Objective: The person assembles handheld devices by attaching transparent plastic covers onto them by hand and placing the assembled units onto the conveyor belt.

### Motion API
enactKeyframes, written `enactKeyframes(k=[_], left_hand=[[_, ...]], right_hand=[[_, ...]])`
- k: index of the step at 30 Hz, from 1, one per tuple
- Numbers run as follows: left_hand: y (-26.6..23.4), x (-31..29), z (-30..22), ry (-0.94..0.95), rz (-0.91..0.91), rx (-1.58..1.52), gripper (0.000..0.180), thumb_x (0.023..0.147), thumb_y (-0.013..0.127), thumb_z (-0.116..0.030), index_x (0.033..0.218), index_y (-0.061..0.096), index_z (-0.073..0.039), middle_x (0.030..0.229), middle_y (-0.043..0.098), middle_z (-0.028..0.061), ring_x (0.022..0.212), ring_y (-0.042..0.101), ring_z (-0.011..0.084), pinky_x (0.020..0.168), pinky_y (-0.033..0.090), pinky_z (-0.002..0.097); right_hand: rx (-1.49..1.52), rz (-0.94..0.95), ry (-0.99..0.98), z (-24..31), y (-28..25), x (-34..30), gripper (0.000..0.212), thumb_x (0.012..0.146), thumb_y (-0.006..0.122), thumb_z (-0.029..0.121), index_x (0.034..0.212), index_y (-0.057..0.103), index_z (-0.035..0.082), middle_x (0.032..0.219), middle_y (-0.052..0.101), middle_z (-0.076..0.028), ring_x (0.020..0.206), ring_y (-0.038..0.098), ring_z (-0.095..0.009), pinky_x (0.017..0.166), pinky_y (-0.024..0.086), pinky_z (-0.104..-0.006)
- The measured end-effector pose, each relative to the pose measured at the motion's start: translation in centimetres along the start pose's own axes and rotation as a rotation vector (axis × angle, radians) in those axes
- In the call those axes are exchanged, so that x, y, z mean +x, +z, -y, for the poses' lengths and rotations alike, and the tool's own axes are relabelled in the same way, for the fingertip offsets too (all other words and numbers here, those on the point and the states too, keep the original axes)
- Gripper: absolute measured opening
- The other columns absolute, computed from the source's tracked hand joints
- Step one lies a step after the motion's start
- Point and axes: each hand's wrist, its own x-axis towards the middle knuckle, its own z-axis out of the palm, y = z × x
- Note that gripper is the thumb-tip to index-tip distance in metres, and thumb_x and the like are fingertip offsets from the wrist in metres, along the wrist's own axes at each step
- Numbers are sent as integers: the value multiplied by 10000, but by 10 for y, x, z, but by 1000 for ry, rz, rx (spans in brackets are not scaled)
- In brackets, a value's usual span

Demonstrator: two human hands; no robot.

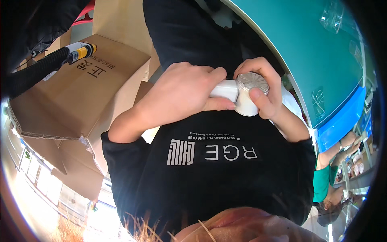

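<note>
Left hand (pixel 177 90): thumb and forefinger pinching a white block (pixel 227 89), its left end buried in the grip, length unreadable. Right hand (pixel 267 86): fingers curled round a pale cylinder (pixel 245 104), thumb against its side. Block sits between the two sets of fingers, long axis roughly left to right, right end meeting the cylinder; joined or only touching, cannot tell. Cylinder runs crosswise, slightly tilted, ribbed silvery end face (pixel 254 80) outward from the chest. Well left of the left fingers, a cardboard box (pixel 60 97); right of the right fingers, a teal surface (pixel 298 36), cut by the lens rim.
</note>
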Motion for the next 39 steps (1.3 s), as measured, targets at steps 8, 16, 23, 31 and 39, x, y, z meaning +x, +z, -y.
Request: enactKeyframes(k=[8,16,23,31,39], left_hand=[[-2,33,-25,308,-39,29,462,847,661,-488,908,545,-46,738,612,114,635,643,327,531,499,422],[-13,84,-78,771,-536,-137,869,738,732,-594,1310,468,6,1288,519,225,1140,548,375,947,455,438],[-8,202,-57,424,-857,21,889,821,679,-558,1416,363,22,1415,388,317,1314,372,502,1116,259,578],[-8,228,-66,295,-730,371,770,861,625,-466,1496,350,-128,1453,406,249,1384,258,526,1125,136,664],[-4,226,-70,287,-737,266,748,845,651,-458,1459,413,-104,1428,457,183,1384,276,496,1110,167,672]], right_hand=[[-369,64,-70,54,-41,-17,468,745,745,248,1111,597,-4,963,629,-156,827,646,-289,715,512,-344],[-1057,210,-44,227,-116,-43,613,631,860,403,1060,653,17,939,674,-129,759,668,-320,655,532,-368],[-1147,-558,47,250,-263,72,619,843,662,498,1187,600,-13,1012,667,-70,632,578,-73,488,437,-217],[-1553,-486,733,197,-342,230,1060,714,690,682,1347,395,-115,1217,597,-286,939,694,-317,694,583,-427],[-1846,-203,392,198,-362,348,887,795,652,103,1557,204,182,1352,536,-246,1217,561,-347,986,466,-422]])
